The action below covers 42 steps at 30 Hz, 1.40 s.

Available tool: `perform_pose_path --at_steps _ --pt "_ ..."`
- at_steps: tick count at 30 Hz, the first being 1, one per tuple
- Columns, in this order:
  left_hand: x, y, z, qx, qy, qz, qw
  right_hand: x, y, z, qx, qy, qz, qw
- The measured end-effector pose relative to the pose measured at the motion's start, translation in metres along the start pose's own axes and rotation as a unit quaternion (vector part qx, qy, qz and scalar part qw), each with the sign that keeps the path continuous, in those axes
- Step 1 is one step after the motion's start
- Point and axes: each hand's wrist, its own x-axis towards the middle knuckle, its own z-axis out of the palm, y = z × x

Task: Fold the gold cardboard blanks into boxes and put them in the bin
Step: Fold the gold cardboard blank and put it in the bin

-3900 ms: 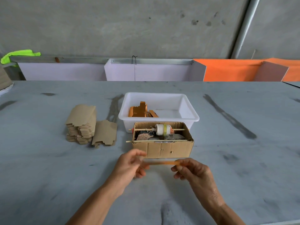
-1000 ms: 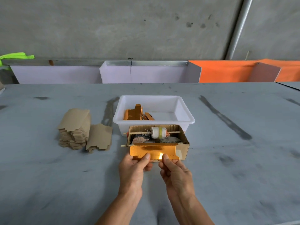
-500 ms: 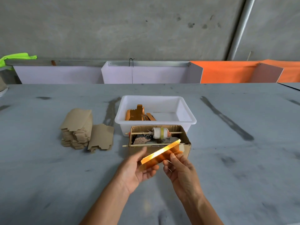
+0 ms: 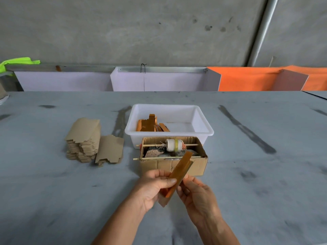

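I see both hands over the near part of the grey bench [image 4: 53, 191], working one gold cardboard blank [image 4: 178, 171]. Half a second ago it lay nearly level across the fingers with its shiny face up; now it is tilted steeply, its far end pointing up and away over the front of the open brown carton [image 4: 198, 165], and it looks folded narrower, with an edge turned towards me. The left hand [image 4: 154, 188] has closed its grip on the blank's lower half, thumb on top and fingers curled beneath, where earlier the palm lay open under it. The right hand [image 4: 198, 193] touches the blank's right edge with its fingertips; I cannot tell whether they pinch it or only press against it. Beyond the carton the white bin [image 4: 203, 124] sits as before, with a few folded gold boxes [image 4: 149, 123] leaning in its left side. The stack of unfolded blanks [image 4: 83, 138] remains left of the bin, brown side up, with one loose blank [image 4: 110, 151] resting against it.
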Motion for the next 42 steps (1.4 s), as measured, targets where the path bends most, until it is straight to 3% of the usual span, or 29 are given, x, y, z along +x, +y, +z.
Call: perform_pose_path --at_steps 11,24,29,33,38,42 --pt "-0.005 0.005 -0.002 0.072 0.056 0.055 0.994 -0.001 0.003 0.002 0.010 -0.044 0.008 0.999" --pt "-0.015 0.008 0.003 0.159 0.069 0.098 0.980 -0.005 0.005 0.011 -0.210 -0.004 -0.061 0.976" --pt "-0.021 0.008 0.007 0.200 0.027 0.093 0.975 -0.006 0.003 0.013 -0.192 0.036 -0.069 0.978" --pt "-0.023 0.012 0.006 0.266 0.032 0.097 0.959 -0.007 0.001 0.011 -0.211 0.026 -0.073 0.974" --pt "-0.024 0.023 0.001 0.361 -0.018 0.081 0.929 -0.008 -0.011 0.006 -0.199 0.000 -0.085 0.976" --pt "-0.022 0.028 -0.002 0.364 0.057 0.125 0.921 -0.008 -0.009 0.004 -0.140 0.016 -0.054 0.989"
